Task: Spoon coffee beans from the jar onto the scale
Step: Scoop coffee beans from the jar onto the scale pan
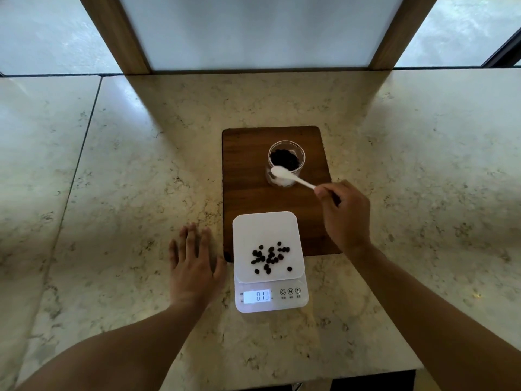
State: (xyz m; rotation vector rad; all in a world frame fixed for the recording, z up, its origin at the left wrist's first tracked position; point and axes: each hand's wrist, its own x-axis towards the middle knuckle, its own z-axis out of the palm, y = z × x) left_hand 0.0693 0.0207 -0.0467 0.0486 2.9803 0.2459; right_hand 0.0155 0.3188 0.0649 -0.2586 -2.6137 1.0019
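A clear jar (300, 153) of dark coffee beans (284, 160) stands on a dark wooden board (245, 176). My right hand (345, 218) grips a white plastic spoon (290, 176) by its handle; the spoon's bowl hovers at the jar's near rim and looks empty. A white digital scale (265, 230) sits in front of the board, overlapping its near edge, with several loose coffee beans (269, 256) on its platform and a lit display (257, 296). My left hand (193, 266) rests flat on the counter just left of the scale, fingers spread.
The marble counter (127, 170) extends wide on both sides. A wood-framed frosted panel (262, 32) rises behind the counter's far edge. The counter's near edge (366, 371) lies below the scale.
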